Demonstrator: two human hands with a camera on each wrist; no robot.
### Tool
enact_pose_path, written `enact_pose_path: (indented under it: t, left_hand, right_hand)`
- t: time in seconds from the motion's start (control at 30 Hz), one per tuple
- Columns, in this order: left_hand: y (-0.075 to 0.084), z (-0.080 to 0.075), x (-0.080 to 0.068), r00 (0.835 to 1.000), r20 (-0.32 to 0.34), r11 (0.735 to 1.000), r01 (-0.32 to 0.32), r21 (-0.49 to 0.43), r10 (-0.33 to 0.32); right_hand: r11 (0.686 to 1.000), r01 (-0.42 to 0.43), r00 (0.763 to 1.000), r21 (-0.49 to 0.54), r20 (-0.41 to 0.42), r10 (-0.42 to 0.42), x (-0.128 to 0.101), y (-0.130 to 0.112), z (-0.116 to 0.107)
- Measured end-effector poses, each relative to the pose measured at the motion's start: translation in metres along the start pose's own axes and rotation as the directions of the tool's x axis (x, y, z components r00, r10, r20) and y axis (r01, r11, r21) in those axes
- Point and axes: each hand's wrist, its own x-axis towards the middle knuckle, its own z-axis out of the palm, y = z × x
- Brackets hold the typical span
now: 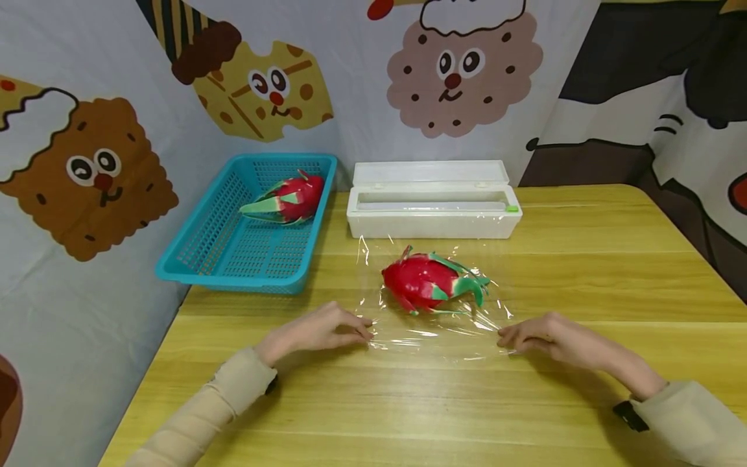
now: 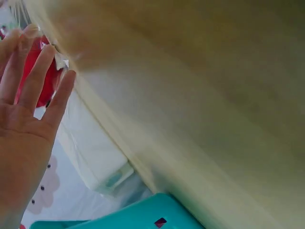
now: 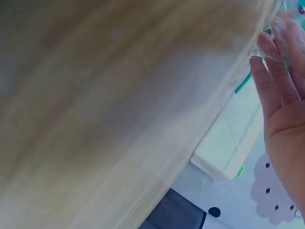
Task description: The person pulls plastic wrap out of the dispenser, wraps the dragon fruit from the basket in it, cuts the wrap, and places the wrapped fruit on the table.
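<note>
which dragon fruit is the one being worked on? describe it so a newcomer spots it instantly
On the yellow wooden table, in front of the white wrap dispenser box, lies a clear cling film sheet. The dragon fruit on it is the one; the other dragon fruit sits in the blue basket.

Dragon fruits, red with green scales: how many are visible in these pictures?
2. One red dragon fruit lies on the clear plastic film on the wooden table; another lies in the turquoise plastic basket.
</note>
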Motion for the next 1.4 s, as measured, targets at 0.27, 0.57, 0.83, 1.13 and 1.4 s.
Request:
enact_pose_path:
  t: [0.27, 0.57, 0.83, 1.13, 1.4]
  left_hand:
    - [0.005, -0.021, 0.004, 0.973, -0.219, 0.992, 0.044, -0.121, -0.070]
    - [0.001, -0.031, 0.033, 0.881, -0.411, 0.964, 0.157, -0.216, -0.236]
    - [-0.003, -0.026, 0.062, 0.805, -0.520, 0.957, 0.265, -0.118, -0.287]
    - [0.001, -0.016, 0.081, 0.758, -0.627, 0.936, 0.329, 0.128, -0.181]
    - [0.006, -0.010, 0.079, 0.803, -0.592, 0.908, 0.296, 0.297, -0.069]
  right_hand:
    - [0.999, -0.020, 0.975, -0.040, -0.224, 0.010, 0.013, -0.005, -0.019]
    - [0.929, -0.365, 0.833, 0.060, -0.425, 0.354, 0.046, -0.013, -0.016]
    - [0.834, -0.550, 0.690, 0.034, -0.544, 0.477, 0.067, -0.005, -0.004]
    - [0.822, -0.519, 0.717, -0.236, -0.643, 0.268, 0.081, 0.000, 0.003]
    - [0.879, -0.415, 0.801, -0.236, -0.552, 0.231, 0.079, -0.003, 0.007]
